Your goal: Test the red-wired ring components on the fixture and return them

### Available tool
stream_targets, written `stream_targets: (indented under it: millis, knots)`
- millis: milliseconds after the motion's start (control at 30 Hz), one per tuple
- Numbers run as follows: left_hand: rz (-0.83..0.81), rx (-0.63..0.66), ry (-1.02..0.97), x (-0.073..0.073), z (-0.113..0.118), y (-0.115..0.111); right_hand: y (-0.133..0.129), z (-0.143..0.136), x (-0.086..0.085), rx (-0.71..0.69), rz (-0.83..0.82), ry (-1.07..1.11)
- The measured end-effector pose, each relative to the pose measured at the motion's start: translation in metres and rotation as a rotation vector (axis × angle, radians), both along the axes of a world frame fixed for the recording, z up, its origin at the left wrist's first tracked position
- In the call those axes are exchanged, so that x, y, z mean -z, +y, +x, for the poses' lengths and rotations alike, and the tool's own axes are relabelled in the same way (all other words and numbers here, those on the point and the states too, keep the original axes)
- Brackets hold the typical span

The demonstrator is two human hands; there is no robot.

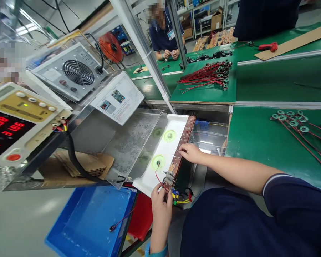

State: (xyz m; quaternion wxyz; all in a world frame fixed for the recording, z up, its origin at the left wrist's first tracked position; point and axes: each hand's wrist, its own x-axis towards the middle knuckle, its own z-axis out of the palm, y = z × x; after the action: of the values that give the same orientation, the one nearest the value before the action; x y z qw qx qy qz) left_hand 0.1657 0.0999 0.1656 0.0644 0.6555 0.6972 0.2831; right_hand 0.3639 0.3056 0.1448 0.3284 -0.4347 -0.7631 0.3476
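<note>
One thin red wire (156,175) curves from a small round piece (158,162).

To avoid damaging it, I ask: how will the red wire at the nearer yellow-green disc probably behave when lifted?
The red wire will probably bend easily, since it bows in a curve. It is likely light, as it looks very thin. The small round part at its end may swing, being wider than the wire.
</note>
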Motion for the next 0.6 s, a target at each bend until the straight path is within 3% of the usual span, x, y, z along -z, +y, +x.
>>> stream_targets:
  millis: [333, 600]
  knots:
    - [0.023, -0.008, -0.015, 0.007, -0.002, -0.001, -0.001, 0.0, -0.001, -0.001, 0.013, -0.034]
    - [-0.023, -0.053, -0.084, -0.005, 0.009, -0.004, -0.003, 0.002, -0.003, -0.034, 0.035, -0.035]
